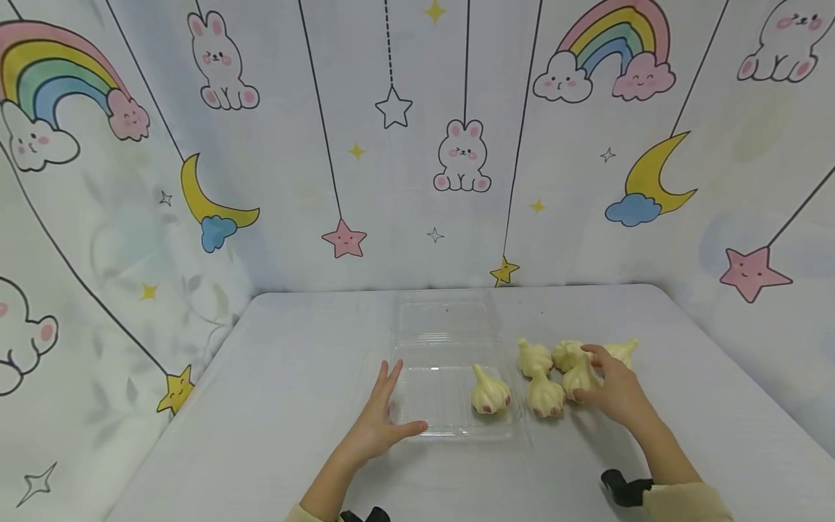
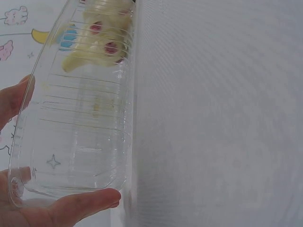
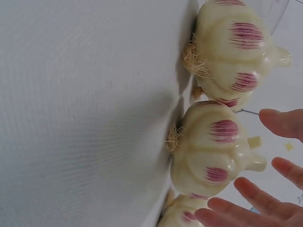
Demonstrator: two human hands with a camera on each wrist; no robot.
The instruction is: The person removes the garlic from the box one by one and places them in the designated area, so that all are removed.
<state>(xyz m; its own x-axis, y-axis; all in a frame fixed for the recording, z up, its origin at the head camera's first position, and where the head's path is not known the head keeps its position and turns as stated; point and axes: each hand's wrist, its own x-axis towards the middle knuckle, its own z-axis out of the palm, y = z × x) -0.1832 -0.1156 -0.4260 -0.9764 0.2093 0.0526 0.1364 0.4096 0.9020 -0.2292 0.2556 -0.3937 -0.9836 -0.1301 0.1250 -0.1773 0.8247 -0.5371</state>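
Observation:
A clear plastic box lies on the table with its lid folded back. One garlic bulb, pale with purplish patches, sits in its right part. My left hand is spread at the box's left front corner, thumb along the front wall. Over the loose bulbs to the right, my right hand reaches with thumb and fingers parted around a garlic bulb. In the right wrist view its fingertips show a gap from the nearest bulb, which has dry roots at its base.
Several more garlic bulbs stand close together right of the box, among them a front one, a back one and one partly behind the right hand. The transparent lid extends toward the back edge. A patterned curtain hangs behind.

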